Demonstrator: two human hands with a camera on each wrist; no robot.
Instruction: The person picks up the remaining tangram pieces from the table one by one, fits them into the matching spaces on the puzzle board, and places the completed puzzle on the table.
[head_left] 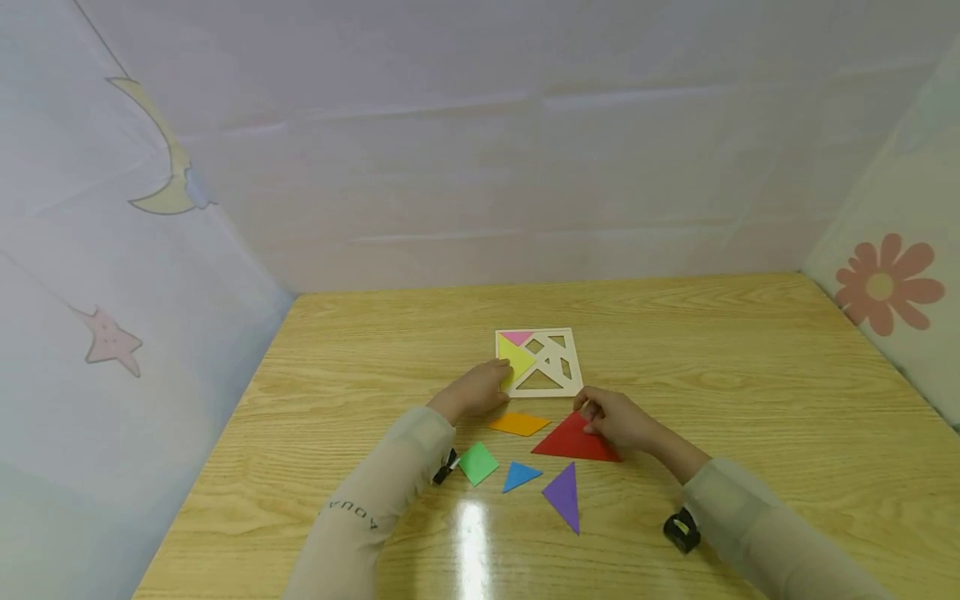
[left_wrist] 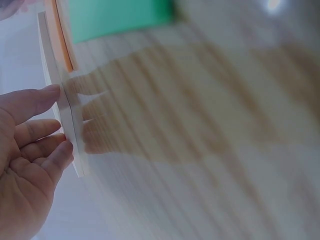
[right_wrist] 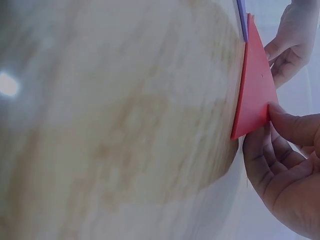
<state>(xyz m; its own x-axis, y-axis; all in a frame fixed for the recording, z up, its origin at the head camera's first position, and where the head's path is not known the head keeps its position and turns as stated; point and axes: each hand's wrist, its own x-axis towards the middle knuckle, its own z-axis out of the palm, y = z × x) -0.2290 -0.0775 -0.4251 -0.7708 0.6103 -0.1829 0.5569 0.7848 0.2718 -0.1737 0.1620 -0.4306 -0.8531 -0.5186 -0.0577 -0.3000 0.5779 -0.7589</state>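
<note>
Midway across the wooden table [head_left: 360, 358] lies a pale board [head_left: 577, 380], a yellow triangle [head_left: 517, 360] and a pink triangle [head_left: 517, 337] in its left part, with cut-outs showing beside them. Loose fingers of the left hand [head_left: 480, 389] rest at the board's left edge, over the yellow triangle, clenching nothing; I'd guess that touch keeps the board from sliding. Just nearer the person, the right hand [head_left: 617, 419] pinches a red triangle [head_left: 572, 442] by one corner, which is probably why it tilts; whether its long lower edge touches the tabletop, I can't tell. An orange parallelogram [head_left: 520, 424], a green square [head_left: 478, 463], a blue triangle [head_left: 521, 476] and a purple triangle [head_left: 565, 497] lie on the near side, spaced apart, presumably so each can be lifted without nudging its neighbour.
</note>
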